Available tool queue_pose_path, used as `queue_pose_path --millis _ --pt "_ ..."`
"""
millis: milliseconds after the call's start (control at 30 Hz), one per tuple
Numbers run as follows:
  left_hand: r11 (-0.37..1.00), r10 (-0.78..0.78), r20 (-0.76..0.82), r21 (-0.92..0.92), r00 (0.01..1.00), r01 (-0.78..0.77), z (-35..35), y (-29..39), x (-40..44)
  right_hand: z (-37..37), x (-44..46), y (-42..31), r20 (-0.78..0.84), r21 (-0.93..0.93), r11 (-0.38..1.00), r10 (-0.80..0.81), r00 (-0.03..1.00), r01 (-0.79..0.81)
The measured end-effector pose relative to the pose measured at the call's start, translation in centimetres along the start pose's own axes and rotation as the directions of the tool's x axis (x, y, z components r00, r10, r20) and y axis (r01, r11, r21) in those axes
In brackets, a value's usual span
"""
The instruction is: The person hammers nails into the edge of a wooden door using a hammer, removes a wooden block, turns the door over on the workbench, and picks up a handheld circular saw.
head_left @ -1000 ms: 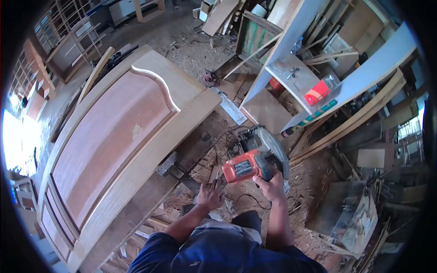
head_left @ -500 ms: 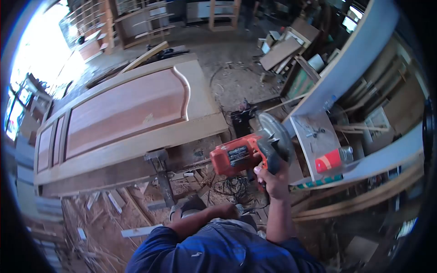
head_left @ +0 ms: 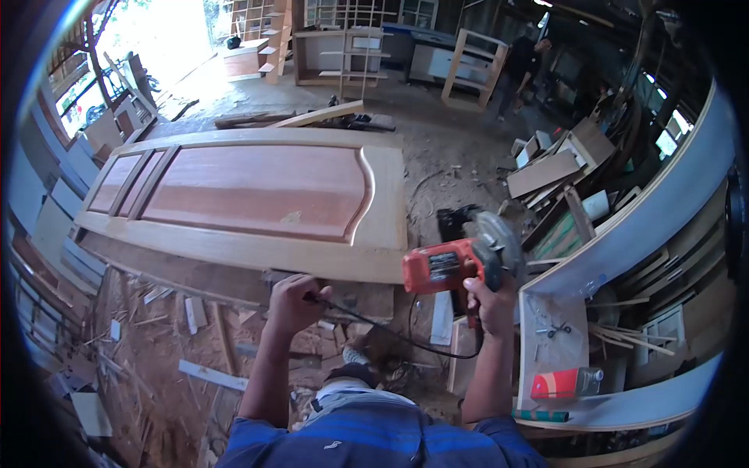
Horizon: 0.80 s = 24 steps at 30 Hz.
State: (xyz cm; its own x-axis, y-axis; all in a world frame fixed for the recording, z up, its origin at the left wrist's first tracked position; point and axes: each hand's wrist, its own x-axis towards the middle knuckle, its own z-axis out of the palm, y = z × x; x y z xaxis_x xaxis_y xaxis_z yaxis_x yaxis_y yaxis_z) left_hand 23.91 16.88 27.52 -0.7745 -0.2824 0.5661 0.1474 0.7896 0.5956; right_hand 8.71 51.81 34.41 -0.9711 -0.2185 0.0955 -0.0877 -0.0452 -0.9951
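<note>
My right hand (head_left: 491, 303) is wrapped round the rear handle of a red circular saw (head_left: 443, 267), held in the air beside the end of a wooden door. Its grey blade guard (head_left: 499, 238) faces away to the right. From the saw's handle a black power cord (head_left: 390, 331) sags across to my left hand (head_left: 295, 300), whose fingers are closed on it. That hand is just in front of the door's near edge. The panelled wooden door (head_left: 320, 261) lies flat on a support, with reddish panels and a pale frame.
At my right stands a white-faced cabinet (head_left: 538, 343), with a red-labelled bottle (head_left: 555, 384) and small metal pieces on it. Wood offcuts (head_left: 211, 376) and shavings litter the floor. Scrap boards (head_left: 546, 173) are piled beyond the saw. A person (head_left: 521, 70) stands at the back.
My left hand has risen from near my lap and now grips the cord. The saw stays in my right hand. My view has turned, bringing the door and the back of the workshop more into sight.
</note>
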Motion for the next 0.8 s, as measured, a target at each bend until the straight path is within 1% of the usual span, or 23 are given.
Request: queue_pose_path --millis 33,67,133,200,333,433,500,533,633,667,700,733,800 --pt "0.996 -0.081 -0.003 0.023 0.997 0.081 0.6 -2.3 -0.4 0.3 1.7 1.0 0.004 -0.046 0.998 0.042 0.999 -0.042" --pt "0.987 -0.157 -0.011 0.042 0.987 0.158 1.5 -4.4 -1.0 0.5 2.8 1.5 0.036 -0.047 0.996 0.072 0.997 -0.071" --pt "0.957 -0.276 0.013 0.095 0.961 0.273 3.2 -8.3 -2.5 1.5 6.2 2.4 0.093 -0.070 0.991 0.116 0.989 -0.110" --pt "0.921 -0.377 -0.007 0.105 0.926 0.375 5.2 -11.1 -4.5 2.8 9.5 3.4 0.139 -0.103 0.982 0.171 0.975 -0.157" --pt "0.869 -0.487 0.048 0.128 0.872 0.478 6.7 -12.8 -6.7 6.1 16.0 6.0 0.179 -0.142 0.962 0.257 0.950 -0.234" --pt "0.815 -0.575 0.053 0.130 0.816 0.565 6.8 -12.7 -7.6 8.4 21.4 8.6 0.206 -0.171 0.959 0.258 0.944 -0.225" --pt "0.763 -0.641 0.010 0.119 0.767 0.636 6.4 -11.9 -7.7 10.2 25.0 9.7 0.194 -0.158 0.964 0.243 0.950 -0.214" --pt "0.755 -0.648 -0.027 0.109 0.761 0.647 6.6 -11.8 -8.0 11.1 26.7 10.2 0.190 -0.146 0.966 0.240 0.952 -0.214" --pt "0.628 -0.777 -0.078 -0.025 0.625 0.777 6.2 -8.4 -6.4 13.7 32.0 12.2 0.198 -0.123 0.972 0.224 0.954 -0.202" --pt "0.665 -0.744 -0.137 -0.054 0.654 0.745 7.2 -8.5 -6.8 14.8 34.0 12.7 0.202 -0.115 0.976 0.207 0.957 -0.187" --pt "0.643 -0.762 -0.166 -0.078 0.626 0.762 7.9 -8.0 -6.2 15.6 36.0 13.5 0.208 -0.110 0.978 0.196 0.958 -0.176" --pt "0.615 -0.784 -0.188 -0.102 0.592 0.782 9.0 -7.0 -5.9 16.0 38.5 15.1 0.249 -0.123 0.979 0.190 0.950 -0.163" --pt "0.560 -0.822 -0.219 -0.140 0.526 0.816 11.1 -3.5 -4.1 17.5 42.9 17.1 0.257 -0.123 0.977 0.198 0.946 -0.172"
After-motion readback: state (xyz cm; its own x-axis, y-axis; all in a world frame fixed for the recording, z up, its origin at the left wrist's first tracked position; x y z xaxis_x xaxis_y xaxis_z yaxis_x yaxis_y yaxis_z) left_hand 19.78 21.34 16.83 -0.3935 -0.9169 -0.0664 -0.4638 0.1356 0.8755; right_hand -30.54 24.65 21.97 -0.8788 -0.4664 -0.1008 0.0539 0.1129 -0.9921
